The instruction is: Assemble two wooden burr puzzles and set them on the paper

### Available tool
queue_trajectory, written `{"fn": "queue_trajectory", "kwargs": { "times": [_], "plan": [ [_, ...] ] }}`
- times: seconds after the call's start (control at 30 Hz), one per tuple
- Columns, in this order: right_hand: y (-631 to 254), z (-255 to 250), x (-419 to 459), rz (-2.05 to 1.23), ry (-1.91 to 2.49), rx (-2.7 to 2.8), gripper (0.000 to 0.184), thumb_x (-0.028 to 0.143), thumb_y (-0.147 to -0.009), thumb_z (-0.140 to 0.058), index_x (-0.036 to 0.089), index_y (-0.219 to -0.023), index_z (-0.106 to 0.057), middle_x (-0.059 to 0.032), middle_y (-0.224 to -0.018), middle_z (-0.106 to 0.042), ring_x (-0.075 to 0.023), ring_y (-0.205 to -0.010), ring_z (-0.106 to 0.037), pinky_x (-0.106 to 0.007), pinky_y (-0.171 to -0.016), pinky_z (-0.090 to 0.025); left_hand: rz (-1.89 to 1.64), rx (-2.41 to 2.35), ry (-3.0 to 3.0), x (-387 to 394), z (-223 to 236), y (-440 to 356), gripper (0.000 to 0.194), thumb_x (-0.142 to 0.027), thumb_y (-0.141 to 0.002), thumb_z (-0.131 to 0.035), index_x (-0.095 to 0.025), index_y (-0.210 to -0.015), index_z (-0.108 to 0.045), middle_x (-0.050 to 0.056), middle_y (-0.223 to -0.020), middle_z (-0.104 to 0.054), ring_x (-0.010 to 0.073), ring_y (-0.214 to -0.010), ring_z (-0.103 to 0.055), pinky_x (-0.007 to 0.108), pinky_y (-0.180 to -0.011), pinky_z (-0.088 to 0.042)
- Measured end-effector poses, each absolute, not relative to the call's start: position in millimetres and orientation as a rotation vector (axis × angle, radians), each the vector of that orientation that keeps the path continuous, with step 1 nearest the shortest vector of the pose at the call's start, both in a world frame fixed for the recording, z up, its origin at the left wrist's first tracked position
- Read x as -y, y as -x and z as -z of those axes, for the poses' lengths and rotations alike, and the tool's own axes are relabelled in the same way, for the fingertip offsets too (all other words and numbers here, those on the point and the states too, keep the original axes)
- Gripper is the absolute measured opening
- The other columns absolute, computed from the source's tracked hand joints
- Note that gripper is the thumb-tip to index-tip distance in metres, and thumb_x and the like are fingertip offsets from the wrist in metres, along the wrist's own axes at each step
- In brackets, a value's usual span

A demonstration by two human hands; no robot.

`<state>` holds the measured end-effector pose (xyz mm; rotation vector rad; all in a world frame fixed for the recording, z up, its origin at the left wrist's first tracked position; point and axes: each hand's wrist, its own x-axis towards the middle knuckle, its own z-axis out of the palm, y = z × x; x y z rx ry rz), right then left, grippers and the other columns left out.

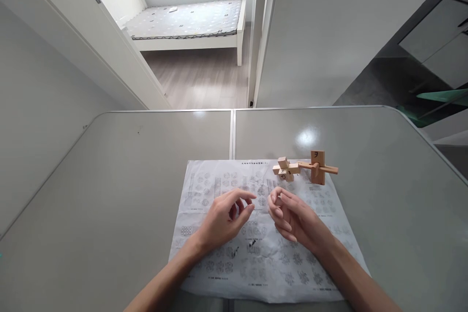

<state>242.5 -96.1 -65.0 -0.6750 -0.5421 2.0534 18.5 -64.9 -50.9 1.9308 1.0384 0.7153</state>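
A wooden interlocking puzzle [305, 169] of several pale blocks stands on the far right corner of a printed paper sheet [263, 258] covered in small diagrams. My left hand [224, 219] hovers over the sheet's middle with its fingers loosely curled and apart, holding nothing. Close beside it, my right hand [292, 217] has its fingers loosely curled toward the left hand, also empty. The puzzle lies just beyond the right hand's fingertips, untouched.
The sheet lies on a grey table [109, 180] made of two panels joined by a centre seam [232, 131]. Beyond the table an open doorway shows a bed [190, 19] on a wooden floor. A dark counter edge [431, 24] is at the right.
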Motion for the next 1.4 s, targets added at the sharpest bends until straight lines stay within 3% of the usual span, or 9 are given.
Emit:
{"fn": "queue_trajectory", "kwargs": {
  "times": [0.17,0.3,0.8,1.4],
  "plan": [
    [-242.0,66.5,96.0,-2.056,0.691,0.597,0.021,0.042,-0.104,-0.063,0.021,-0.099,-0.062,0.0033,-0.079,-0.053,-0.0067,-0.051,-0.041,-0.017,-0.043,-0.045,-0.662,-1.040,-1.989,66.3,53.2,-18.3,0.022,-0.027,-0.102,-0.056,-0.018,-0.086,-0.067,-0.005,-0.060,-0.055,0.0083,-0.052,-0.046,0.021,-0.053,-0.039],
    [-241.3,65.4,94.5,-2.057,0.717,0.604,0.022,0.042,-0.103,-0.063,0.021,-0.099,-0.062,0.0029,-0.079,-0.054,-0.0076,-0.053,-0.044,-0.018,-0.045,-0.045,-0.628,-1.045,-2.012,67.8,53.3,-18.7,0.028,-0.028,-0.100,-0.057,-0.018,-0.075,-0.061,-0.007,-0.054,-0.047,0.0071,-0.048,-0.041,0.021,-0.050,-0.033],
    [-237.3,62.8,91.5,-2.058,0.755,0.546,0.024,0.042,-0.102,-0.065,0.019,-0.094,-0.063,0.0025,-0.077,-0.054,-0.0076,-0.053,-0.044,-0.018,-0.047,-0.045,-0.613,-1.053,-2.030,66.4,51.7,-19.6,0.017,-0.022,-0.100,-0.055,-0.018,-0.086,-0.064,-0.005,-0.062,-0.060,0.0082,-0.052,-0.052,0.021,-0.053,-0.039],
    [-237.8,64.9,91.2,-2.057,0.733,0.522,0.021,0.035,-0.105,-0.061,0.018,-0.095,-0.066,0.0012,-0.077,-0.055,-0.0079,-0.054,-0.046,-0.019,-0.048,-0.046,-0.612,-1.046,-2.017,67.2,52.1,-19.9,0.013,-0.021,-0.099,-0.057,-0.018,-0.088,-0.063,-0.005,-0.064,-0.060,0.0075,-0.055,-0.054,0.019,-0.056,-0.041]
  ]
}}
